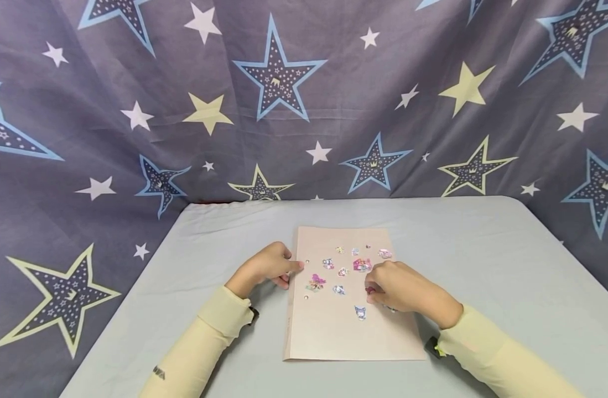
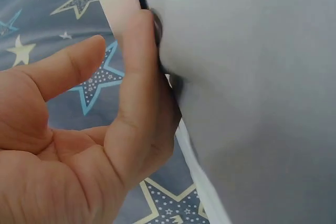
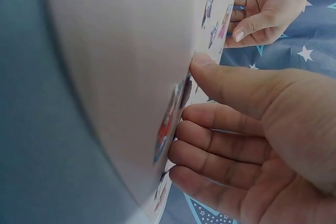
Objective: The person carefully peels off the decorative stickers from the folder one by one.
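Observation:
A pale pink folder (image 1: 353, 337) lies on the table with several small cartoon stickers on its cover. My left hand (image 1: 271, 263) rests at its left edge, index finger on the cover beside a small round gem (image 1: 307, 261). In the left wrist view, the left hand's (image 2: 131, 103) fingers are extended, the thumb apart from them. Toward the folder's right side, my right hand (image 1: 400, 284) touches the cover with thumb and fingertips. A dark red sticker (image 1: 370, 289) shows between them. In the right wrist view, a red and blue sticker (image 3: 167, 124) lies beside the right hand's (image 3: 247, 135) fingertips.
The folder lies on a light grey cloth-covered table (image 1: 224, 226). A dark curtain (image 1: 323, 116) with stars hangs behind it. A cat-like sticker (image 1: 360, 313) sits low on the cover; a pink sticker (image 1: 362, 265) is higher up.

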{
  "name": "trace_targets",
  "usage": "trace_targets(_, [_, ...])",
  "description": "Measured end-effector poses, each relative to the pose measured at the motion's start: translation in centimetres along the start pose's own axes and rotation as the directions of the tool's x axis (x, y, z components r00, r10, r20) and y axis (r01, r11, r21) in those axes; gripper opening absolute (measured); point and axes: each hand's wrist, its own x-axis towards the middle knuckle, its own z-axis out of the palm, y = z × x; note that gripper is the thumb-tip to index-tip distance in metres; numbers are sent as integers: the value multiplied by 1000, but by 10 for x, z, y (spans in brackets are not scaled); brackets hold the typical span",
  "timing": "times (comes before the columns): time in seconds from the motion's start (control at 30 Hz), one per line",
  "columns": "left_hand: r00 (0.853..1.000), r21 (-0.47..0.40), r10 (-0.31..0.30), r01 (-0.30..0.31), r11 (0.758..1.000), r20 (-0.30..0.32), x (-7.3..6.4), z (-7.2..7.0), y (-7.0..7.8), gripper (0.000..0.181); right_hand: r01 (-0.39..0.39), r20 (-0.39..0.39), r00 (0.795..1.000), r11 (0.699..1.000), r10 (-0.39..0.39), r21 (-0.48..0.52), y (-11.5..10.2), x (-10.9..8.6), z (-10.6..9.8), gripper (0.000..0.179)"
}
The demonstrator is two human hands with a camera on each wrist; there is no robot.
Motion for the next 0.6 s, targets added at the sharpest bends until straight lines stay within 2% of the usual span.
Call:
trace_targets(0.17, [1000, -29, 1, -1, 1000, 7, 0, -3, -1, 25, 3, -4, 1000, 1000, -3, -6, -1, 0, -1, 23])
trace_targets(0.3, [1000, -30, 18, -19, 999, -12, -1, -4, 1, 29, 1, -5, 1000, 1000, -1, -6, -2, 0, -2, 23])
trace_targets(0.47, [1000, -69, 23, -24, 997, -19, -5, -5, 6, 23, -12, 4, 1000, 1000, 12, -5, -3, 0, -2, 20])
trace_targets(0.6, [999, -84, 32, -34, 996, -25, -5, -5, 9, 25, -25, 9, 1000, 1000, 25, -5, -2, 0, -2, 17])
